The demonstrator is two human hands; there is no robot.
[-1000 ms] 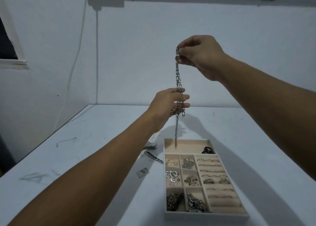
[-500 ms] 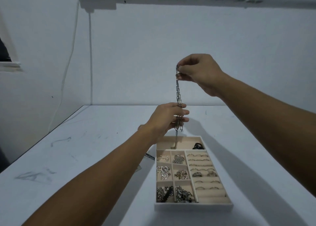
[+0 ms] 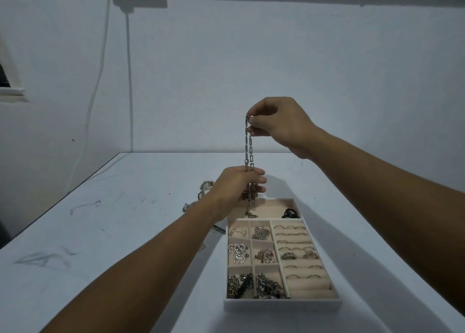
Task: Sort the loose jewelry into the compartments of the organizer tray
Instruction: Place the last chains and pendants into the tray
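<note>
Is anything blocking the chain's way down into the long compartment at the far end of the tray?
Nothing visible does. The chain hangs from the right hand through the left hand, its end already in the far compartment. A dark item lies toward its right end, clear of the chain.

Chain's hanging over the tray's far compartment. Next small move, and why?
Probably lower the right hand to feed the chain down. The chain hangs from that hand, runs through the left hand, and its lower end already touches the floor of the long far compartment, which holds only a small dark item at its right end.
</note>
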